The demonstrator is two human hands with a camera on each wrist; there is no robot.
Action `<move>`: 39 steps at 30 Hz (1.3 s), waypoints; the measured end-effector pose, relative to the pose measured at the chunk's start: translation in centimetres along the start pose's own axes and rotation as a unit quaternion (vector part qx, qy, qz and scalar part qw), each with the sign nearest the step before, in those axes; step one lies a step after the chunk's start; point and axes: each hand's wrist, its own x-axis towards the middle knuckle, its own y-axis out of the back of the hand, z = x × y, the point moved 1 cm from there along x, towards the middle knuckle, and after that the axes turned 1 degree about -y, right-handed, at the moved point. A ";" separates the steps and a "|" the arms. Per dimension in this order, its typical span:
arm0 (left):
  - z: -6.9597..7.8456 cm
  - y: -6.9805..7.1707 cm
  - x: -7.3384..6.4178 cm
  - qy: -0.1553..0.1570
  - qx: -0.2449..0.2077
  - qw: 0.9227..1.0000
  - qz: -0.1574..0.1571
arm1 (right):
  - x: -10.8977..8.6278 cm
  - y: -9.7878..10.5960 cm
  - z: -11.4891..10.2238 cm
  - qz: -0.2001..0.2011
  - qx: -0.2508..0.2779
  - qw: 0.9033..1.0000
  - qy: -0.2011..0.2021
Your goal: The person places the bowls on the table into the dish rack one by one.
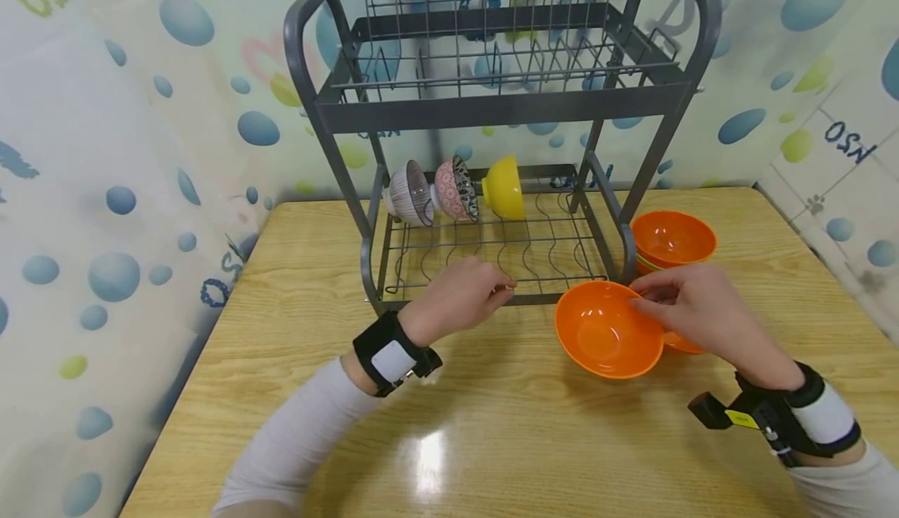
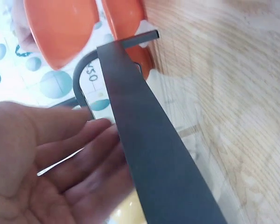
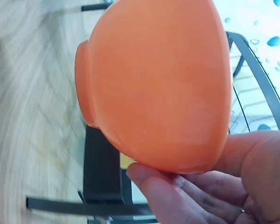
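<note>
My right hand [image 1: 705,319] pinches the rim of an orange bowl [image 1: 607,335] between thumb and fingers. That bowl is tilted, its hollow facing the head camera, at the front right corner of the dish rack [image 1: 506,112]. In the right wrist view the bowl's smooth outside [image 3: 158,88] and foot fill the middle. My left hand [image 1: 460,299] hovers by the front bar of the lower tier, fingers loosely bent and holding nothing. On that tier, a striped bowl [image 1: 410,196], a pink patterned bowl [image 1: 453,189] and a yellow bowl [image 1: 504,189] stand on edge in a row.
Right of the rack, more orange bowls [image 1: 676,237] are stacked on the wooden table [image 1: 281,393]. Part of another orange bowl [image 1: 684,343] shows beneath my right hand. The rack's upper tier has wire dividers. A patterned wall covering rises behind.
</note>
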 end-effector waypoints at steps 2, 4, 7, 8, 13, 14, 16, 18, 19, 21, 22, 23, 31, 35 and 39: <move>0.4 0.1 0.0 0.007 -0.023 0.999 0.025 | 0.2 -0.4 -0.5 -0.002 0.001 1.000 0.003; 0.8 0.1 -0.1 0.009 -0.048 0.998 0.049 | 0.4 -0.9 -0.9 -0.008 0.006 1.000 0.003; 1.3 0.0 -0.1 0.012 -0.092 0.994 0.060 | 0.7 -1.4 -1.4 -0.016 0.017 1.000 0.002; 1.4 -0.1 -0.2 0.015 -0.103 0.993 0.056 | 0.8 -1.6 -1.6 -0.022 0.026 0.999 0.000; 2.0 -0.9 -0.4 0.029 -0.138 0.990 0.008 | 1.2 -2.5 -2.3 -0.047 0.056 0.997 -0.002; 2.1 -1.1 -0.4 0.036 -0.150 0.988 -0.005 | 1.2 -2.7 -2.4 -0.050 0.059 0.997 0.000; 2.3 -1.5 -0.5 0.051 -0.184 0.981 -0.030 | 1.4 -3.0 -2.5 -0.055 0.061 0.997 0.007; 2.5 -1.8 -0.6 0.073 -0.219 0.972 -0.049 | 1.4 -3.2 -2.7 -0.057 0.064 0.996 0.013; 2.6 -2.0 -0.6 0.085 -0.231 0.967 -0.057 | 1.5 -3.3 -2.7 -0.058 0.065 0.996 0.015; 2.7 -2.3 -0.6 0.102 -0.247 0.961 -0.067 | 1.5 -3.4 -2.8 -0.061 0.071 0.995 0.016; 2.7 -2.5 -0.6 0.109 -0.255 0.958 -0.071 | 1.5 -3.4 -2.8 -0.062 0.073 0.995 0.016; 2.7 -2.7 -0.6 0.116 -0.267 0.954 -0.075 | 1.6 -3.4 -2.9 -0.063 0.075 0.995 0.017; 2.2 -3.5 -0.5 0.137 -0.341 0.925 -0.099 | 1.5 -3.4 -3.4 -0.065 0.082 0.994 0.013; 2.1 -2.8 -0.3 0.131 -0.348 0.924 -0.095 | 1.3 -2.8 -3.5 -0.064 0.097 0.993 0.008; 1.9 -1.5 0.2 0.115 -0.347 0.927 -0.084 | 1.1 -1.9 -3.0 -0.039 0.109 0.993 0.000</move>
